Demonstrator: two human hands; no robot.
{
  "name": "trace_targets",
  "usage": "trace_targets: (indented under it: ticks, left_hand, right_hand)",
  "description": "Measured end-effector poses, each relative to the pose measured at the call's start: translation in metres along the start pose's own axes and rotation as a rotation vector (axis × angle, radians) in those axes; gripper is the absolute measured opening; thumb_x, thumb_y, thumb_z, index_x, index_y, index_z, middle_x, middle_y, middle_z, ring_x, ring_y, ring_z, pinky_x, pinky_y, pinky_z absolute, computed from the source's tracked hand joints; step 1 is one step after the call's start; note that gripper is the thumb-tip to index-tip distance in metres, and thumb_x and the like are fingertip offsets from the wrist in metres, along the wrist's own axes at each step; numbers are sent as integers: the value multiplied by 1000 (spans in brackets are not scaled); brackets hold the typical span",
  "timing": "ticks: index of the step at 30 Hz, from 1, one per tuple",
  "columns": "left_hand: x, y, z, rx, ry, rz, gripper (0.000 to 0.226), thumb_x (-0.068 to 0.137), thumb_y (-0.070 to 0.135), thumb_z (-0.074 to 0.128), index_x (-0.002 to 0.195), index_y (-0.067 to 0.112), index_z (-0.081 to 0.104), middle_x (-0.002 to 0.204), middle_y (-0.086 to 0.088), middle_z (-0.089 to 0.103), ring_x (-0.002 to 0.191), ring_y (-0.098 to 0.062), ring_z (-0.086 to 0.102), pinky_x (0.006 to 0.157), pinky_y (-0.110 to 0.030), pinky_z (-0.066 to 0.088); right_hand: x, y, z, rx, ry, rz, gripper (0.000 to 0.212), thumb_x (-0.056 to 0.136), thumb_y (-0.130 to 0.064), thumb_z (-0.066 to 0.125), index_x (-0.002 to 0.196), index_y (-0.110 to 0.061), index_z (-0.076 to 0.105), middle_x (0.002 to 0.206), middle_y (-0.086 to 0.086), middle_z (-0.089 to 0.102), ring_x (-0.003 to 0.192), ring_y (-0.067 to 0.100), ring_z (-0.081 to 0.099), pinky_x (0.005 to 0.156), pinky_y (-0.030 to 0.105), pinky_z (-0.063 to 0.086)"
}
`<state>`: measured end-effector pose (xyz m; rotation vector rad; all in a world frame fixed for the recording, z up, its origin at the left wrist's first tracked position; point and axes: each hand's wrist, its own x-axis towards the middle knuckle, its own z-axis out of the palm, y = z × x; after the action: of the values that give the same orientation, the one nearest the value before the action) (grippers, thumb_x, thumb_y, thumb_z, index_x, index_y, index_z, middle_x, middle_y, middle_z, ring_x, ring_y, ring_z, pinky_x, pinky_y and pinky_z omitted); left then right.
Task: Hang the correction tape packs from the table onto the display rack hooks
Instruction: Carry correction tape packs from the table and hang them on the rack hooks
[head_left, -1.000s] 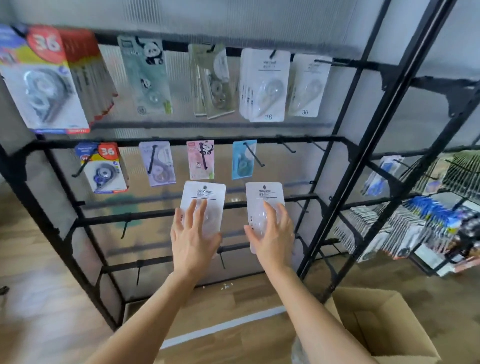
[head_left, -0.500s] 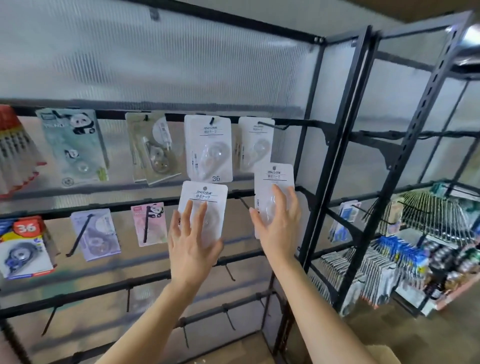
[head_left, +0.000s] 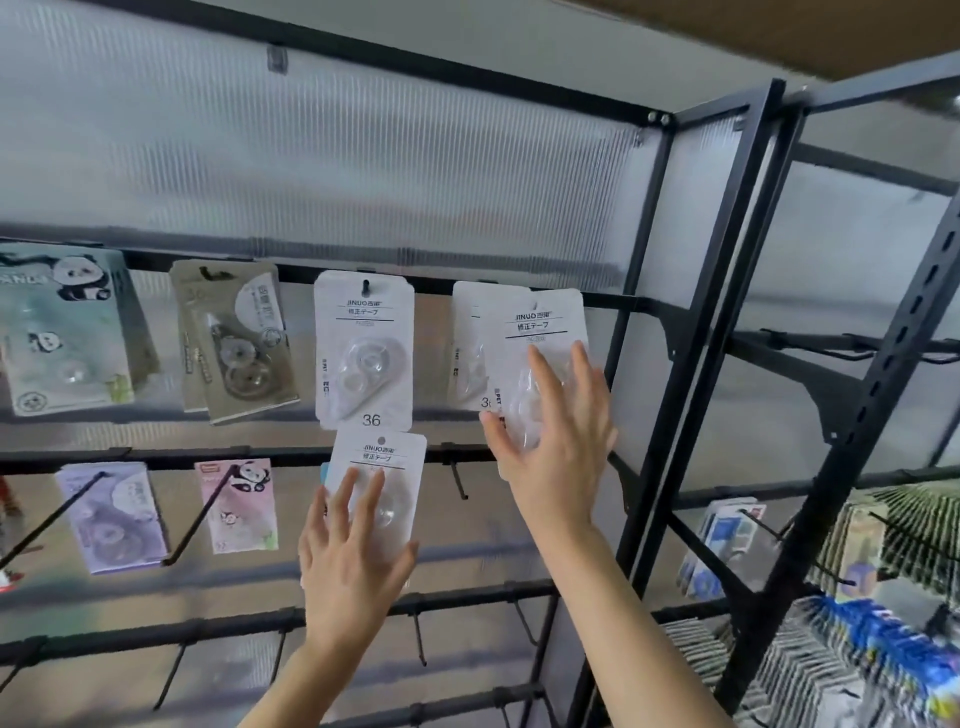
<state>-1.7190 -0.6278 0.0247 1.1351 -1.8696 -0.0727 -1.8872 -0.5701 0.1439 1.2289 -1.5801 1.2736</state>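
"JINUO" and "36" on the hung white pack (head_left: 363, 353)

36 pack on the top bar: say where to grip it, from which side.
Pinch the 36 pack by its flat left edge, from the front-left. It hangs on a hook through its top hole; the blister bulges mid-card; the held pack in the left hand crowds its bottom edge.

Noted: correction tape packs (head_left: 543, 332) of matt white card with clear glossy plastic blisters; display rack (head_left: 719, 291) of matt black metal; back panel (head_left: 363, 171) of ribbed translucent plastic.
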Motion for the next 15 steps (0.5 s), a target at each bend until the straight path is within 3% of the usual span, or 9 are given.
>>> trace_targets:
  ticks: [7,12,15]
  left_hand:
    - [1,5,9,129,82,-40,73,73,56,45,140,27,40,144,-3,43,132,-36,31,90,-55,44]
    - [-1,3,14,206,118,-13,71,74,56,44,139,27,38,144,-5,44,131,-40,35,91,-55,43]
    - [-1,3,15,235,128,-11,71,75,57,44,139,27,38,143,-6,44,131,-40,35,91,-55,43]
  right_hand:
    - [-3,15,11,59,62,3,61,82,-58,55,135,-31,43,149,4,33,133,32,37,93,49,39]
    - [-5,17,20,110,58,-2,60,83,-58,55,134,-28,45,148,5,32,133,34,37,99,52,38]
    - [-5,16,22,67,66,-25,60,83,-59,54,134,-29,44,148,5,33,133,35,37,97,47,34]
